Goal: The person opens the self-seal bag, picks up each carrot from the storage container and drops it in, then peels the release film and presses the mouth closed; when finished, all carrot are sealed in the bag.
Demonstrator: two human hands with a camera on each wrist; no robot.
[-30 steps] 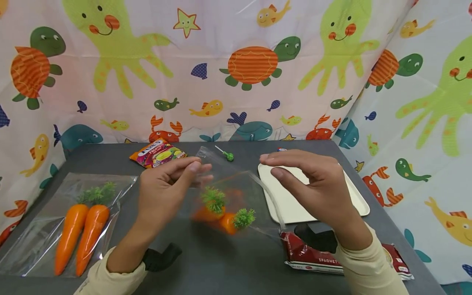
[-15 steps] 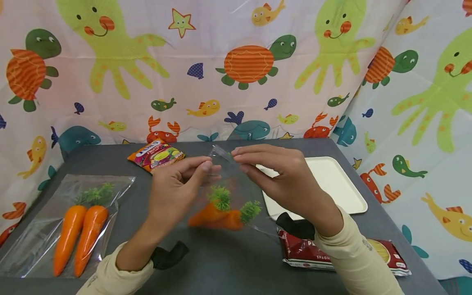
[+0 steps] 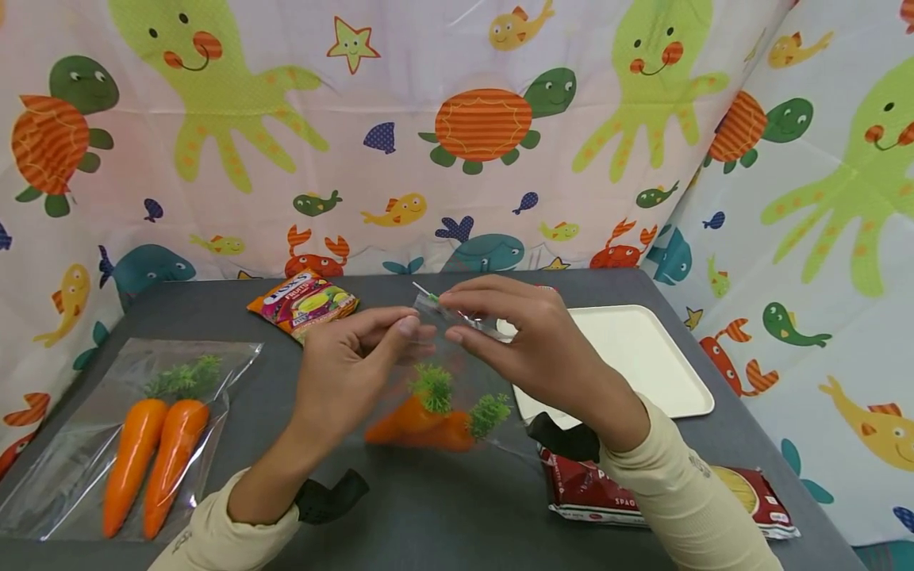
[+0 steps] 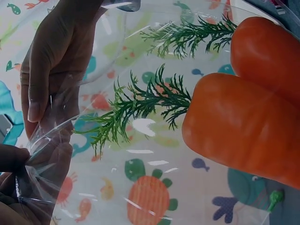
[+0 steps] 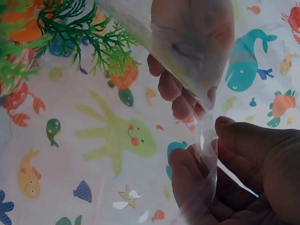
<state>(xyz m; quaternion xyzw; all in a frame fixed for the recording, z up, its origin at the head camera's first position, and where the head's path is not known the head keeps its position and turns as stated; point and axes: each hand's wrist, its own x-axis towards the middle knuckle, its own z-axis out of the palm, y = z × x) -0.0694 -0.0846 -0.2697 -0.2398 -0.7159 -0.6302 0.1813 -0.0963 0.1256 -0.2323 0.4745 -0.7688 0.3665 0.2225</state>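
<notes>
A clear plastic bag (image 4: 140, 150) hangs raised over the table, with two orange carrots (image 3: 414, 428) with green tops inside. My left hand (image 3: 343, 373) pinches the bag's upper edge between thumb and fingers. Opposite it, my right hand (image 3: 535, 349) holds crumpled plastic at the same edge, its fingers and thumb on either side in the right wrist view. Both hands are close together at the top of the bag. The carrots' leafy green tops (image 4: 150, 103) point toward that edge. Some fingertips show only through the plastic.
Another clear bag (image 3: 64, 444) with two carrots (image 3: 128, 468) lies flat at the left. A FOX'S candy packet (image 3: 307, 301) lies behind my left hand, and a lollipop (image 4: 275, 199) behind the bag. At right are a cream tray (image 3: 650, 357) and a red spaghetti packet (image 3: 589, 484).
My right hand has moved left toward the left hand, from above the tray to the bag's top edge, and has taken hold of plastic there. My left hand has shifted slightly right.
</notes>
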